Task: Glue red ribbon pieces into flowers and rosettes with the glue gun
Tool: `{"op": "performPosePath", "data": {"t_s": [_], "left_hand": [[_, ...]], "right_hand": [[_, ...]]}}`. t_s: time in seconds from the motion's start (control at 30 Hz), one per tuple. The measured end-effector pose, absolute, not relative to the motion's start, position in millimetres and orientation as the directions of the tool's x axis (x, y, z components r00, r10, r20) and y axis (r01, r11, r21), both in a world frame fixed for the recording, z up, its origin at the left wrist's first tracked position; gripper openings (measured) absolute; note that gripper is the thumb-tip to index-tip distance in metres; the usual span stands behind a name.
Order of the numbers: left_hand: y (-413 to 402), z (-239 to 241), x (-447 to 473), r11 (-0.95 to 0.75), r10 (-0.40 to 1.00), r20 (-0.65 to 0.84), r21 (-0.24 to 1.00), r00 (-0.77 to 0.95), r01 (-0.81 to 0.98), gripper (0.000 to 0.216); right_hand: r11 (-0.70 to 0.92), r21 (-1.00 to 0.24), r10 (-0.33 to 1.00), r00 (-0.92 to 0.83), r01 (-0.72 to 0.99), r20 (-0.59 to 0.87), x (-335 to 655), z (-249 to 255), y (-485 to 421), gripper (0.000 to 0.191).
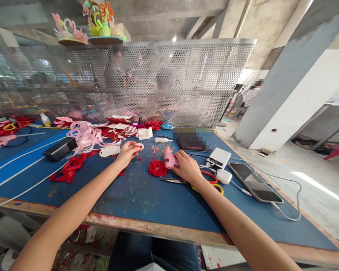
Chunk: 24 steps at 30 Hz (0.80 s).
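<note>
The left hand (130,152) pinches a white disc (140,146); the right hand (188,166) grips a pink glue gun (168,157), red rosette (157,168) just left of it. Beyond that hand, a black pad (188,140) has seemingly unreadable marks.

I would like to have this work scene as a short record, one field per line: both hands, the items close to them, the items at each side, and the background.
Left hand: pinches small white piece, with some red at it
Right hand: holds pink glue gun
Near right hand: crumpled red rosette; scissors, partly hidden by the wrist
Left side: pink ribbon; red ribbon
Right side: phone, cable plugged in
Background: perforated metal screen
</note>
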<state>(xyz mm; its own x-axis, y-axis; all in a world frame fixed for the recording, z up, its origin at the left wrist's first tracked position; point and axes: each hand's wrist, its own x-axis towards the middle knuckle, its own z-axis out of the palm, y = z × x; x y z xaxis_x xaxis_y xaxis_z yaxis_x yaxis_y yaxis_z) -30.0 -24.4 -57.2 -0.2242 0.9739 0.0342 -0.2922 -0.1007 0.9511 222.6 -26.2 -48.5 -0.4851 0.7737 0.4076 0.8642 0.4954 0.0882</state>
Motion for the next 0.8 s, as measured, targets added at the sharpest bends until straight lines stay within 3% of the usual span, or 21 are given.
{"op": "performPosePath", "data": {"t_s": [0.2, 0.37, 0.8], "left_hand": [[-24, -58, -28, -0.15, 0.969, 0.091, 0.957, -0.231, -0.25, 0.035], [-26, -55, -26, -0.184, 0.966, 0.138, 0.961, -0.22, -0.207, 0.04], [-28, -59, -22, -0.282, 0.952, 0.275, 0.959, -0.137, -0.033, 0.046]], "right_hand": [[0.545, 0.122, 0.688, -0.525, 0.83, 0.501, 224, -47, -26, 0.016], [0.612, 0.128, 0.594, -0.56, 0.78, 0.577, 221, -48, -28, 0.009], [0.765, 0.235, 0.353, -0.696, 0.599, 0.625, 214, -49, -37, 0.025]]}}
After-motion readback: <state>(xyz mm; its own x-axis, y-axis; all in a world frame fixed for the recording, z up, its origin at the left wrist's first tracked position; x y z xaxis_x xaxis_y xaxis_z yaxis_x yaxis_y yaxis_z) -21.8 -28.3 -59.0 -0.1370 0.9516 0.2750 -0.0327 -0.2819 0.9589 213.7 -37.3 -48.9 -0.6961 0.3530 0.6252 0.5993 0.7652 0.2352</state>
